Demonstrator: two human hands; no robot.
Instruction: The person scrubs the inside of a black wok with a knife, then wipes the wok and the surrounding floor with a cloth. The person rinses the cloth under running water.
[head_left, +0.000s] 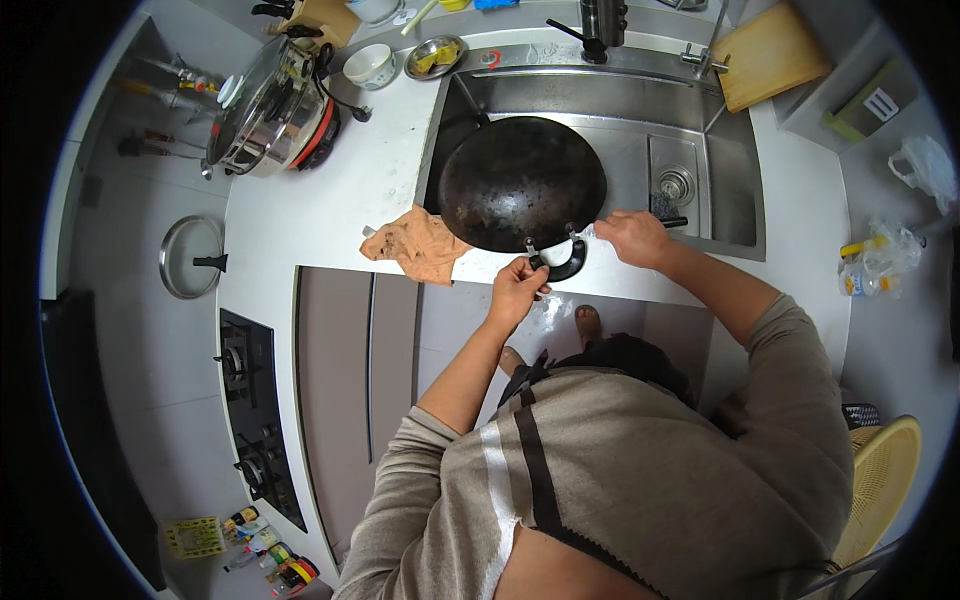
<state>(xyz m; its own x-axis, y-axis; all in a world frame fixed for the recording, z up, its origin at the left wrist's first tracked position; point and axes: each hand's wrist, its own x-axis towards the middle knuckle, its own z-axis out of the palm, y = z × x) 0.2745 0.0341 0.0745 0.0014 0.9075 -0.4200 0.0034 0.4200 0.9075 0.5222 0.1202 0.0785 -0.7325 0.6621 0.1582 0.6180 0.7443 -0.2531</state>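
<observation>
A dark wok (523, 184) is turned with its outer side up, over the left part of the steel sink (729, 180) and its front edge. My left hand (517, 291) grips the wok's black loop handle (576, 262) at its left end. Close to the handle's right mount, my right hand (634, 238) has its fingers closed on a small whitish thing, too small to name. An orange cloth (420, 244) with dark stains lies on the counter beside the wok, hanging a little over the front edge. A dark scouring pad (664, 205) lies near the drain.
Left on the counter (352, 180) stands an electric pot (274, 112) with a glass lid. A bowl (370, 66) and a small metal dish (435, 58) are behind. The faucet (600, 30) rises behind the sink; a wooden cutting board (772, 56) leans at the back right.
</observation>
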